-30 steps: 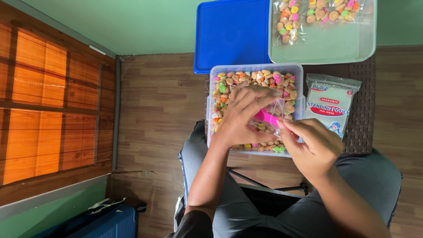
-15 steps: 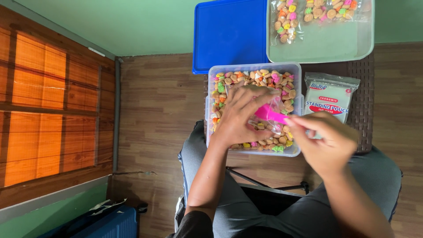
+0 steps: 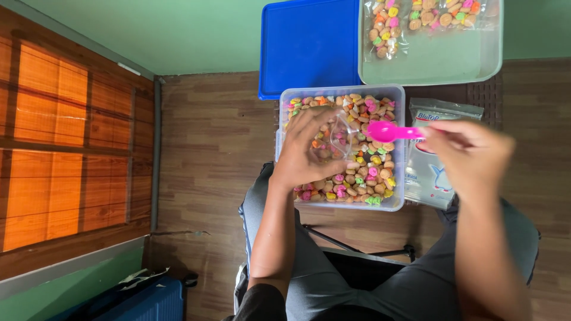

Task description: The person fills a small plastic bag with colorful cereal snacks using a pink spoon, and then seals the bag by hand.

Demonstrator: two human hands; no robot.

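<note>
Pink scoop [image 3: 389, 131] gripped by right hand [image 3: 473, 156] fingers; small clear bag [image 3: 340, 138] pinched by left hand [image 3: 309, 148] over full biscuit tub [image 3: 397, 95]. Bag seems hardly filled; two filled bags [image 3: 416, 18] already laid in clear tray [image 3: 440, 62].

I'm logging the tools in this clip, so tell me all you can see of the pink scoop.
The pink scoop looks like bright, glossy plastic: a small rounded bowl on a short flat handle. It lies roughly level above the clear tub of snacks, bowl toward the small clear bag held by the left hand. The right hand pinches the handle's end. Its contents cannot be made out.
</note>
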